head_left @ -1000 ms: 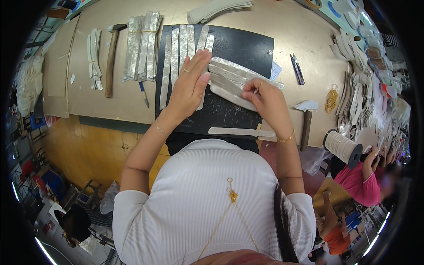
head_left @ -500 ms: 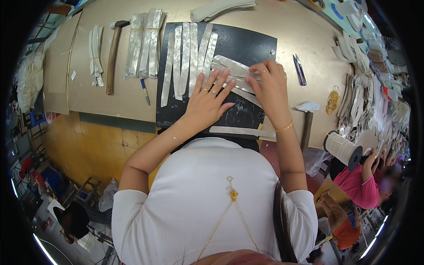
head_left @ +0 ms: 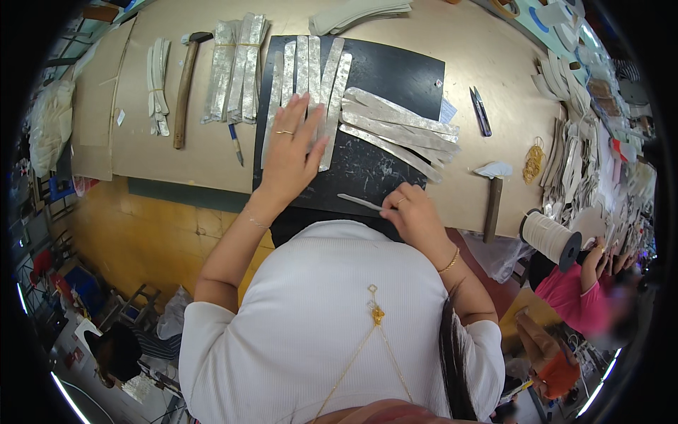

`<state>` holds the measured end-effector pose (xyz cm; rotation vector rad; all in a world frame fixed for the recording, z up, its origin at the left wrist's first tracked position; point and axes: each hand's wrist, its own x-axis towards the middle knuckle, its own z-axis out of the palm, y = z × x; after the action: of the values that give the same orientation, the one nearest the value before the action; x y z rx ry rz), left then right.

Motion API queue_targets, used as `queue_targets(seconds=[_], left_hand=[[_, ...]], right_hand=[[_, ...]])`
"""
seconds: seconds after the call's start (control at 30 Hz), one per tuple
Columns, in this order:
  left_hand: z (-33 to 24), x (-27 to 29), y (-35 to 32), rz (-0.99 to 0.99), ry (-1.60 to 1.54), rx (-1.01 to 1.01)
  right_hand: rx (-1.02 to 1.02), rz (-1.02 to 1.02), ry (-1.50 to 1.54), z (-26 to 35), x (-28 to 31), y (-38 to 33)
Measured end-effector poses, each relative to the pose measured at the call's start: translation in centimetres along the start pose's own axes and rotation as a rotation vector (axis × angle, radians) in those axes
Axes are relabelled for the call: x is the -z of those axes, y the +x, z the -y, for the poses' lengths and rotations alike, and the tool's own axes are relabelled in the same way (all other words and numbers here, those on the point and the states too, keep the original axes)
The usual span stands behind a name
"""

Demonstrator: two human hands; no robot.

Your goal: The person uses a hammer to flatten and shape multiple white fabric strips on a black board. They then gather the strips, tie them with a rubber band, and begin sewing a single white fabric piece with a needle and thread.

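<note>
Your left hand (head_left: pixel 295 152) lies flat, palm down and fingers spread, on the black mat (head_left: pixel 395 71), forearm stretched forward from your body. Your right hand (head_left: pixel 413 215) sits curled at the mat's near edge (fingers pinched together, wrist bent), elbow tucked close.

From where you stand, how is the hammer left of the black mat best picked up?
Take the hammer by the lower end of its wooden handle, coming from the table's near edge. It lies lengthwise with its head at the far end, and the near end of the handle looks bare, though a bundle of pale strips flanks it on the left. The left hand is nearer, resting on silvery strips.
</note>
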<state>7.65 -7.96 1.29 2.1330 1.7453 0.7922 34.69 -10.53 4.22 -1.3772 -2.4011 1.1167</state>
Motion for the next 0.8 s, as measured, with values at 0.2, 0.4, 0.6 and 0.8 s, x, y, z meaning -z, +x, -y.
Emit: queue_targets(seconds=[0.2, 0.4, 0.6, 0.8], left_hand=[[1.9, 0.6, -0.9, -0.019, 0.034, 0.031], [2.4, 0.5, 0.6, -0.032, 0.023, -0.065], [3.5, -0.1, 6.2, -0.098, -0.038, 0.096], [4.4, -3.4, 12.5, -0.046, 0.052, 0.154]], right_hand=[[0.054, -0.220, 0.027, 1.5, 4.7, 4.9], [0.073, -0.343, -0.242, -0.7, 5.1, 9.9], [0.113, -0.396, -0.212, -0.2, 4.3, 16.1], [-0.049, -0.440, -0.224, 0.1, 1.3, 22.1]])
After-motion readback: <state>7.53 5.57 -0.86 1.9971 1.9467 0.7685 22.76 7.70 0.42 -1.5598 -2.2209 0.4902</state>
